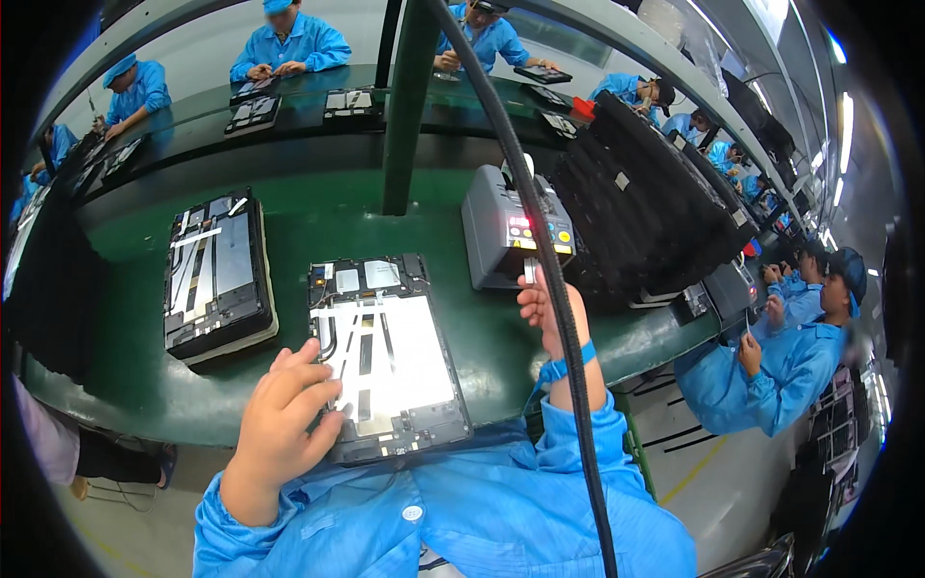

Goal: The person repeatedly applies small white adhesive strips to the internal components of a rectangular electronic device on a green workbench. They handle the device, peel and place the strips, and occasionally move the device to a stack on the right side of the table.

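Observation:
In front of me on the green bench lies an opened tablet point(429, 332), its silver inside facing up with white tape strips and dark cables across it. My left hand point(289, 414) rests at its left edge, fingers apart and the tips touching the inside. At the front of a grey tape dispenser point(489, 226) with a lit red display is my right hand point(551, 313). Its fingers are curled in and pinch a short pale strip of tape point(530, 270) at the outlet. A blue strap point(567, 364) circles my right wrist.
A stack of opened tablets point(217, 275) stands on the left of the bench. A tall dark stack point(646, 193) fills the right. A green post point(403, 125) rises behind the tablet, and a black cable point(549, 250) hangs before my right hand. Co-workers sit across and at right.

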### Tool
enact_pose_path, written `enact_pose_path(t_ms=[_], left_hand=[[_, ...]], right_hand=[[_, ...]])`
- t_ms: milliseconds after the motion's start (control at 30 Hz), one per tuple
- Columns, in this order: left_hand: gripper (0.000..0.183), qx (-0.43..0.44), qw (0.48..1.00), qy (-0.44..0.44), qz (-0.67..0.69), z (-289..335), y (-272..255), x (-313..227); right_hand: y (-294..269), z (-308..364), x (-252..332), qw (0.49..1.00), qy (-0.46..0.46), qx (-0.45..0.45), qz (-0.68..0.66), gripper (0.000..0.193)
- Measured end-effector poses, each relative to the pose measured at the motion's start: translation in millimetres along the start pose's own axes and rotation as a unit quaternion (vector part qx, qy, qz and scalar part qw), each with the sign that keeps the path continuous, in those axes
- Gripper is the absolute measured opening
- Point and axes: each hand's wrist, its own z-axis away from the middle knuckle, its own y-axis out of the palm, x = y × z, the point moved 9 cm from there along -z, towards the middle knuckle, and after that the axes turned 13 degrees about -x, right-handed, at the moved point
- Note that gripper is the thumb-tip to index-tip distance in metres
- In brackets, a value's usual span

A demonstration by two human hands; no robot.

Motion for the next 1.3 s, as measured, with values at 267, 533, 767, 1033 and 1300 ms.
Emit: enact_pose_path(t_ms=[267, 533, 767, 1033, 1300], left_hand=[[0.023, -0.022, 0.998, 0.026, 0.059, -5.8, -13.4, -23.5], [0.023, 0.060, 0.970, -0.135, 0.195, -11.2, 30.7, -25.1], [0.010, -0.024, 0.980, -0.082, 0.178, -14.6, 20.0, -14.5], [0.017, -0.095, 0.991, -0.049, 0.086, -28.3, 2.3, 14.5], [0.026, -0.004, 0.980, -0.066, -0.186, -41.8, 25.0, 73.1]], right_hand=[[20.8, 29.7, 12.4, 0.995, -0.090, 0.036, 0.004, 0.021], [111.1, 197.3, 28.3, 0.824, -0.287, 0.432, 0.230, 0.014], [102.8, 176.1, 57.2, 0.867, -0.389, 0.238, 0.201, 0.015], [137.0, 169.9, 72.5, 0.813, -0.437, 0.309, 0.228, 0.011], [217.0, 128.2, 55.7, 0.786, -0.420, 0.339, 0.303, 0.040]])
